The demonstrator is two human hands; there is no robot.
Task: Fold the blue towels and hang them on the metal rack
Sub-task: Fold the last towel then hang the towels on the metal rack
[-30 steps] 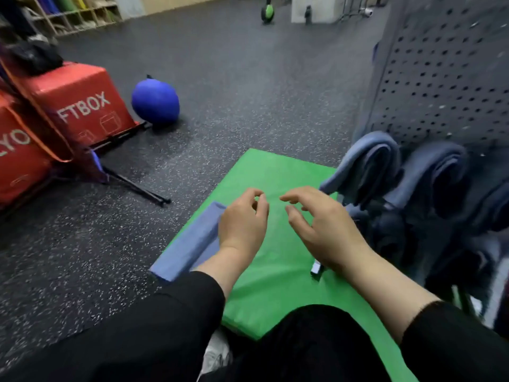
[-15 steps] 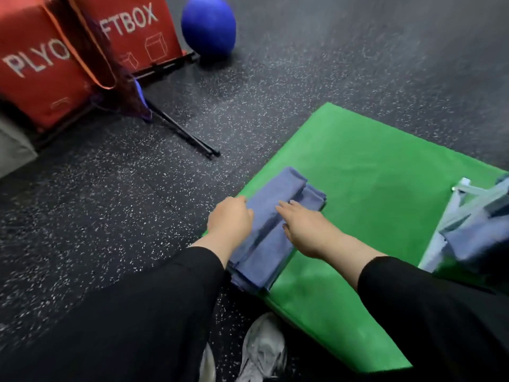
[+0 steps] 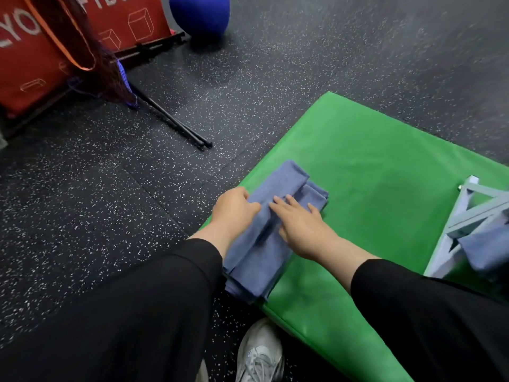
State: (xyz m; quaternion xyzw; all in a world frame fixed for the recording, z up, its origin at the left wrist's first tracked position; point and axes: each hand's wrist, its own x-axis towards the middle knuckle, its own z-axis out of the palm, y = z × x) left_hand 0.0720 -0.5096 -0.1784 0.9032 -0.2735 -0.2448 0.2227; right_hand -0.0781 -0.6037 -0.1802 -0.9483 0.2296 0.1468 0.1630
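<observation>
A stack of folded blue towels [image 3: 264, 244] lies on the left edge of a green mat [image 3: 371, 172]. My left hand [image 3: 234, 209] grips the left side of the top towel, fingers curled into the cloth. My right hand [image 3: 297, 219] lies flat on the stack with straight fingers pressing the top towel. At the right edge stands the pale metal rack [image 3: 465, 216], with a blue towel [image 3: 487, 249] hanging on it.
Dark speckled rubber floor [image 3: 275, 78] surrounds the mat. Red plyo boxes [image 3: 41, 51] and a blue ball [image 3: 199, 12] sit at the upper left, with black rods [image 3: 176, 122] lying on the floor. A grey-white sneaker [image 3: 259, 354] is below the stack.
My view swung down and left from the rack to the towel stack. Both hands dropped onto the stack; the left hand has curled onto the top towel.
</observation>
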